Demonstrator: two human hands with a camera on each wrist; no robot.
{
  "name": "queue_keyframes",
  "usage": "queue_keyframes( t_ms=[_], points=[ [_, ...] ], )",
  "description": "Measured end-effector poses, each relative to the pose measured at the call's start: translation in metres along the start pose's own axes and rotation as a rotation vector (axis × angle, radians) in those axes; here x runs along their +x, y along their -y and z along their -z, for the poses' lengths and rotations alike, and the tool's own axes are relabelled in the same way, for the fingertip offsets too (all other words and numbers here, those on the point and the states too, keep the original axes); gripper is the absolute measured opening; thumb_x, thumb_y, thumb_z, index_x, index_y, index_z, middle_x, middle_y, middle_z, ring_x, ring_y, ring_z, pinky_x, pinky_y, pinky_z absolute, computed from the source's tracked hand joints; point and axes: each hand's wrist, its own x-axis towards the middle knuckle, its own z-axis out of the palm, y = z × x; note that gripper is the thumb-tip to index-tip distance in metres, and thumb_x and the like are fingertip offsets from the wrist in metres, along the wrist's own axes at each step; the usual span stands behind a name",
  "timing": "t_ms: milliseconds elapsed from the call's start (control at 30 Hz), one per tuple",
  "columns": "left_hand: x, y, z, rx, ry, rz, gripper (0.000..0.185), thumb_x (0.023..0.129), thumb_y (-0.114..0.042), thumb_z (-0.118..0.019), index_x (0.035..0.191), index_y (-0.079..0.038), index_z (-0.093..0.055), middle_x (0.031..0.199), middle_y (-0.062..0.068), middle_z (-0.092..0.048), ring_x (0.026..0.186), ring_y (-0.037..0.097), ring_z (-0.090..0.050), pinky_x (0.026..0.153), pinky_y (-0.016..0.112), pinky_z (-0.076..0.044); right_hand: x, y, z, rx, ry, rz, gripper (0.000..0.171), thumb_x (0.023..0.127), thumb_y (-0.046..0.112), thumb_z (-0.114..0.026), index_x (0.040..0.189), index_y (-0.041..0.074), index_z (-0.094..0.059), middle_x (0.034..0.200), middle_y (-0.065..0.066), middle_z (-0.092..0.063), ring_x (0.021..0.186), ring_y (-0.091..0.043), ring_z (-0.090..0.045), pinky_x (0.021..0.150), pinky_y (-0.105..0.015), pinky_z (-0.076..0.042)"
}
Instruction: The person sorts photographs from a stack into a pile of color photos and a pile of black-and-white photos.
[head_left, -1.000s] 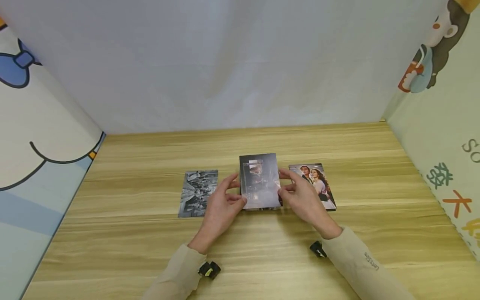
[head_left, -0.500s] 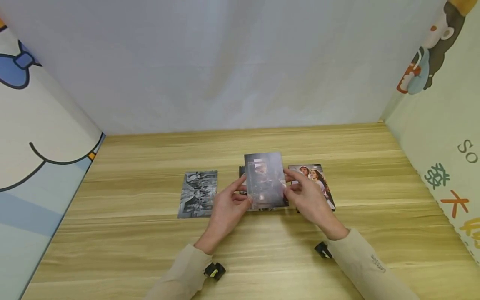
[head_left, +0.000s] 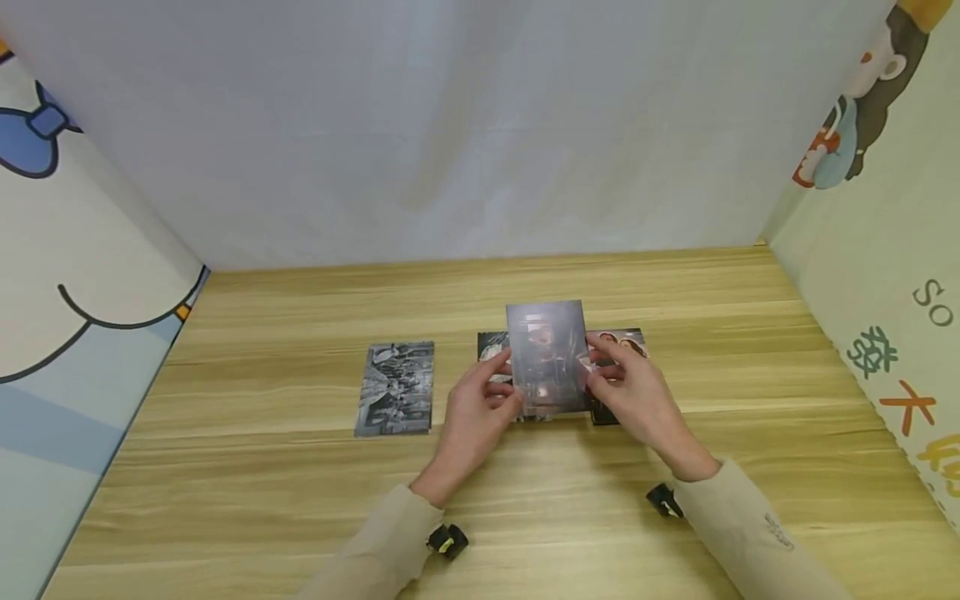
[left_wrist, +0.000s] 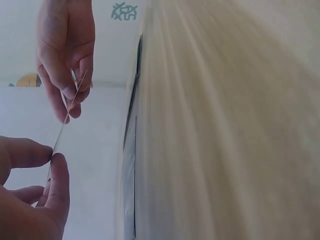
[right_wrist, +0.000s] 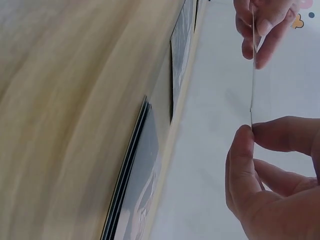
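A dark, glossy photo card (head_left: pixel 547 358) is held up above the table. My left hand (head_left: pixel 476 412) pinches its left edge between thumb and fingers, and my right hand (head_left: pixel 637 404) pinches the right edge. Both wrist views show the card edge-on, thin and apart from the table. Below it, partly covered, lie a middle photo card (head_left: pixel 492 344) and a colour photo card (head_left: pixel 633 337) picturing two people. To the left of my hands, a black-and-white photo card (head_left: pixel 396 387) of a crowded scene lies flat. In the right wrist view, several stacked cards (right_wrist: pixel 132 170) show dark edges.
The cards lie on a wood-grain table (head_left: pixel 262 492). A pale curtain-like backdrop (head_left: pixel 480 133) rises behind it. Printed cartoon panels (head_left: pixel 67 333) stand at both sides. Beige sleeves with small black wrist devices (head_left: pixel 447 542) reach in from the front.
Both hands have carried the held card to the right. More of the middle card shows now, and more of the colour card is covered. The black-and-white card at left stays put.
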Motion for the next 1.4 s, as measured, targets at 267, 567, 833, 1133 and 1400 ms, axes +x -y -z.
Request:
queue_keyframes(
  t_ms=[267,567,833,1133,1400],
  points=[
    [0.004,-0.004,-0.012,0.037,-0.014,-0.024,0.06,0.088,0.009,-0.071,0.145,0.005,-0.054,0.118,0.015,-0.063,0.095,0.024,-0.07,0.081,0.025,-0.061,-0.004,-0.002,0.012,-0.026,-0.018,-0.009,0.052,0.095,-0.003,-0.06,0.147,-0.005,-0.053,0.121,-0.021,-0.065,0.105,-0.036,-0.069,0.085,-0.037,-0.06],
    [0.006,-0.006,-0.027,0.047,-0.022,-0.051,0.059,0.087,0.009,-0.071,0.144,0.005,-0.056,0.117,0.014,-0.064,0.093,0.023,-0.069,0.077,0.021,-0.06,-0.007,-0.006,0.024,-0.013,-0.021,-0.049,0.054,0.097,0.0,-0.061,0.15,-0.004,-0.05,0.123,-0.022,-0.064,0.111,-0.039,-0.068,0.083,-0.026,-0.059],
    [0.01,-0.008,-0.039,0.036,-0.021,-0.04,0.059,0.086,0.009,-0.073,0.143,0.005,-0.057,0.118,0.013,-0.063,0.093,0.022,-0.069,0.078,0.019,-0.059,-0.011,-0.009,0.034,-0.033,-0.045,-0.066,0.053,0.097,0.0,-0.061,0.15,-0.003,-0.051,0.121,-0.021,-0.065,0.11,-0.039,-0.068,0.078,-0.014,-0.054],
    [0.011,-0.01,-0.051,0.014,0.003,0.009,0.062,0.086,0.008,-0.073,0.145,0.001,-0.056,0.12,0.009,-0.061,0.091,0.013,-0.065,0.077,0.019,-0.059,-0.014,-0.012,0.043,-0.015,-0.062,-0.083,0.051,0.098,0.001,-0.063,0.148,-0.004,-0.052,0.117,-0.022,-0.064,0.109,-0.04,-0.068,0.067,-0.018,-0.054],
    [0.011,-0.013,-0.059,-0.007,0.022,-0.005,0.063,0.086,0.01,-0.073,0.145,0.004,-0.054,0.118,0.011,-0.061,0.092,0.013,-0.066,0.078,0.018,-0.059,-0.015,-0.017,0.05,-0.036,-0.075,-0.078,0.051,0.097,0.0,-0.064,0.147,-0.005,-0.053,0.114,-0.022,-0.064,0.106,-0.037,-0.069,0.068,-0.016,-0.055]
  ],
)
